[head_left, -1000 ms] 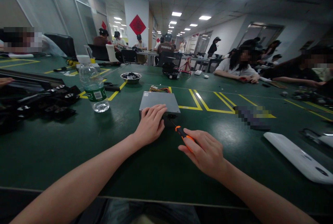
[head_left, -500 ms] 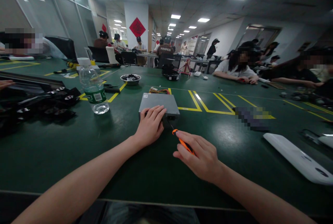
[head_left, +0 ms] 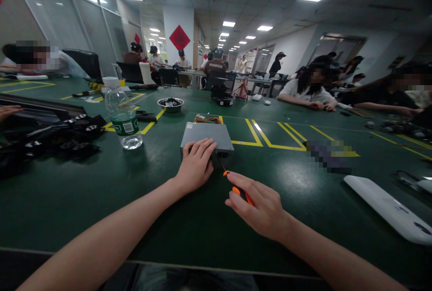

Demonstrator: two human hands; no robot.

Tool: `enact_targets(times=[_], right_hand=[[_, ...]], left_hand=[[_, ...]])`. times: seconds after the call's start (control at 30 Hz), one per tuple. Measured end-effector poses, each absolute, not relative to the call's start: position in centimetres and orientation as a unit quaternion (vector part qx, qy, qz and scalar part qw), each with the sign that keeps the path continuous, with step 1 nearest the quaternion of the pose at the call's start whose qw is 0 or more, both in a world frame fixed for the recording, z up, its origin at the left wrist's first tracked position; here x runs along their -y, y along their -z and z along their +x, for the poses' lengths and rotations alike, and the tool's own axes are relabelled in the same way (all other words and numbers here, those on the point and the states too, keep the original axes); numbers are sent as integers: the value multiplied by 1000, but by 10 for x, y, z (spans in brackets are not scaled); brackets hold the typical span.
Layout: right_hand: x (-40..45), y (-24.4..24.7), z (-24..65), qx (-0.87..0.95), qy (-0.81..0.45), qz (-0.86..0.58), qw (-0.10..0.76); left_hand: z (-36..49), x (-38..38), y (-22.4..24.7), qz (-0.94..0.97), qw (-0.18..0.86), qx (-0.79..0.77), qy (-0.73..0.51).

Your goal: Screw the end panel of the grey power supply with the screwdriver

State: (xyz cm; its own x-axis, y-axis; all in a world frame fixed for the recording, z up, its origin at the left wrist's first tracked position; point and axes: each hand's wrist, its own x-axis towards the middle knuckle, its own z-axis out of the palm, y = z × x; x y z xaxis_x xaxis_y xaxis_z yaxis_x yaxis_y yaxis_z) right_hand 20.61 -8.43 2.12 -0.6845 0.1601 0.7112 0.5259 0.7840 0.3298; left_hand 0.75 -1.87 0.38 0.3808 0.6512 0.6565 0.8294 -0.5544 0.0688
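A grey metal computer power supply [head_left: 209,132] lies on the green table, its bundled coloured cables [head_left: 207,120] at the back. My left hand [head_left: 196,165] grips its front edge, fingers lying over the top and the thumb side against the front face. My right hand [head_left: 258,205] is closed around the orange and black handle of a screwdriver [head_left: 241,194]. The thin shaft points up and left to the front face, beside the power socket [head_left: 222,153]. Where exactly the tip meets the face I cannot make out.
On the left stand a water bottle [head_left: 124,124] and a heap of black parts [head_left: 67,140]. A metal bowl [head_left: 171,105] of small parts is farther back. A white device [head_left: 388,210] lies at the right. Several people sit around the tables.
The screwdriver handle has turned slightly within my right fingers. My left hand stays on the power supply. The whole view has shifted a little.
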Motion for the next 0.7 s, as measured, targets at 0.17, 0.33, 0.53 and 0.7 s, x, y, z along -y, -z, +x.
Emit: enact_targets(times=[0.17, 0.33, 0.53, 0.7], right_hand=[[87, -20, 201, 894, 271, -183, 307], [84, -20, 205, 881, 303, -172, 321], [84, -20, 208, 885, 257, -202, 331], [85, -20, 204, 891, 288, -170, 306]], left_hand=[[8, 19, -4, -817, 141, 455, 324], [8, 19, -3, -818, 135, 449, 334], [9, 19, -4, -817, 135, 449, 335], [9, 18, -3, -816, 133, 450, 337]])
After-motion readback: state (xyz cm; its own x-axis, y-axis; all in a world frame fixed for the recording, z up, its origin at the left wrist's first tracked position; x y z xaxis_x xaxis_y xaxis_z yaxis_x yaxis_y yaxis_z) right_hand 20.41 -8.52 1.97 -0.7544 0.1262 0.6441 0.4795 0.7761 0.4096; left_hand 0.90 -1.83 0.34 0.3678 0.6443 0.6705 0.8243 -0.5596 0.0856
